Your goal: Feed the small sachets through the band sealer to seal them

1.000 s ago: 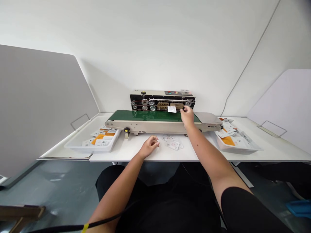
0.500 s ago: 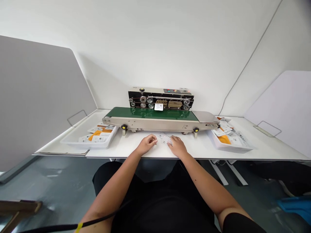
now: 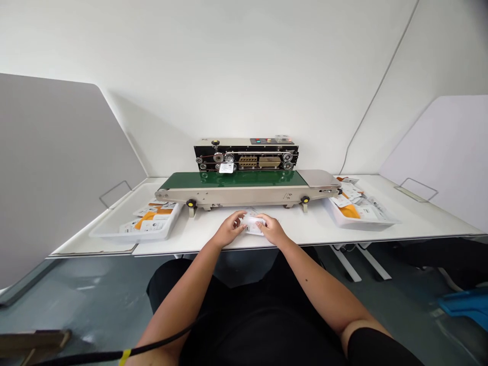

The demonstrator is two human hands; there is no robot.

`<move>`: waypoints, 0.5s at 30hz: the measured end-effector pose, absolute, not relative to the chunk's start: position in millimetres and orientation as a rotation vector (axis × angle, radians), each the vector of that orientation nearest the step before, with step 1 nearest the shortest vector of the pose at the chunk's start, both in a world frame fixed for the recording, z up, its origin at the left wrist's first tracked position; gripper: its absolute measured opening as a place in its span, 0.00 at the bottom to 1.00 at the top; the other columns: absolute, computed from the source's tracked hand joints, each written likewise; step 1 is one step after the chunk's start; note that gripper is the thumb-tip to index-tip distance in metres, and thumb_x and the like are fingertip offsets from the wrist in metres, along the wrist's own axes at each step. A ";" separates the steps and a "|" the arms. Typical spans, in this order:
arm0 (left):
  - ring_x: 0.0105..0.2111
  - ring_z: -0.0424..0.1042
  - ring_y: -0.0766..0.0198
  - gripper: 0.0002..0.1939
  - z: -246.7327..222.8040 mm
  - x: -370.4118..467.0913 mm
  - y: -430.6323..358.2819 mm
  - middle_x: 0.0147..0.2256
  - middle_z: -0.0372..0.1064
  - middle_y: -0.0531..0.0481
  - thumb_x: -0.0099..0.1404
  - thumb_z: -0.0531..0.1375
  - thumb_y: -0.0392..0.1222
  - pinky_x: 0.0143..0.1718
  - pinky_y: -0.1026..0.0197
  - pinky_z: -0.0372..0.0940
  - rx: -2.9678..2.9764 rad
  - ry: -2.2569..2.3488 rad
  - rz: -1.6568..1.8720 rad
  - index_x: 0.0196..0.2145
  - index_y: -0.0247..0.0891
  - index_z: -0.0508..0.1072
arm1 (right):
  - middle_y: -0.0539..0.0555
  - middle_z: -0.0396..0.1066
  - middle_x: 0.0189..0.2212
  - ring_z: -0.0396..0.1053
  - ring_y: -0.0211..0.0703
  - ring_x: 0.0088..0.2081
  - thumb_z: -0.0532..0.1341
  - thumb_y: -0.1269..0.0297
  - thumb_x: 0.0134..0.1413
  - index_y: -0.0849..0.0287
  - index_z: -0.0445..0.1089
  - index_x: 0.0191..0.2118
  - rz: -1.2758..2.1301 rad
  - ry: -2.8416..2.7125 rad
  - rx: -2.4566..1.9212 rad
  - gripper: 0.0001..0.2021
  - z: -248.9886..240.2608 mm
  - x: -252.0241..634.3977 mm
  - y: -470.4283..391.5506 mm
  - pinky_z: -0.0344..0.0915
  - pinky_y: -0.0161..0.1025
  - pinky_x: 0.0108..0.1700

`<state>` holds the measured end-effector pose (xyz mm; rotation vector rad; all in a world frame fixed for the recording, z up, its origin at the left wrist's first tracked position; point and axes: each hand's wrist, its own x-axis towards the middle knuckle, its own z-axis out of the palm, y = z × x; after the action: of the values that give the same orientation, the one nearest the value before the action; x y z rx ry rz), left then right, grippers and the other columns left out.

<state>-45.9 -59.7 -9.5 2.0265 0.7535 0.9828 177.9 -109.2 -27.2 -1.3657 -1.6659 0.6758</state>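
A small white packet [image 3: 253,226] is between my two hands, near the table's front edge. My right hand [image 3: 273,230] pinches its right side, thumb and fingers together. At its left edge is my left hand [image 3: 229,230], fingers curled and thumb apart from them, with a gap between. More small packets lie on the table just behind the packet, partly hidden. Another white packet [image 3: 226,168] hangs upright at the rollers of the sealing machine [image 3: 263,161], above the green conveyor belt [image 3: 236,179].
A clear bin [image 3: 168,235] of white and orange packets stands at the left. A similar bin [image 3: 366,224] is at the right. The conveyor spans the table behind my hands. Grey partitions rise at both sides.
My right hand has lifted a packet and brought it to my left hand. The packet at the machine has moved left along the rollers. The view has shifted slightly.
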 end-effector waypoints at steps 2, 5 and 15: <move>0.29 0.63 0.65 0.19 -11.1 -45.8 -59.3 0.33 0.68 0.51 0.66 0.61 0.50 0.32 0.63 0.61 1.982 0.761 0.937 0.51 0.39 0.71 | 0.50 0.74 0.35 0.67 0.42 0.30 0.57 0.49 0.60 0.53 0.71 0.52 0.764 -1.630 -1.345 0.20 -30.1 178.0 -107.6 0.66 0.40 0.38; 0.27 0.62 0.66 0.19 -12.8 -45.3 -58.5 0.27 0.65 0.54 0.64 0.62 0.52 0.30 0.63 0.60 1.917 0.768 0.930 0.48 0.38 0.72 | 0.49 0.73 0.31 0.66 0.41 0.29 0.58 0.49 0.59 0.54 0.71 0.52 0.827 -1.596 -1.322 0.21 -33.8 178.7 -106.6 0.64 0.38 0.35; 0.28 0.67 0.65 0.21 -13.3 -46.9 -58.4 0.29 0.71 0.53 0.64 0.63 0.53 0.33 0.63 0.60 1.805 0.714 0.923 0.46 0.39 0.63 | 0.51 0.76 0.34 0.70 0.41 0.33 0.63 0.59 0.54 0.56 0.78 0.41 0.827 -2.112 -1.322 0.11 38.1 205.6 -112.8 0.62 0.35 0.35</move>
<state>-46.9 -58.4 -13.3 1.8053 0.7138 0.9229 205.6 -112.8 38.1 -1.3224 -2.1122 0.8271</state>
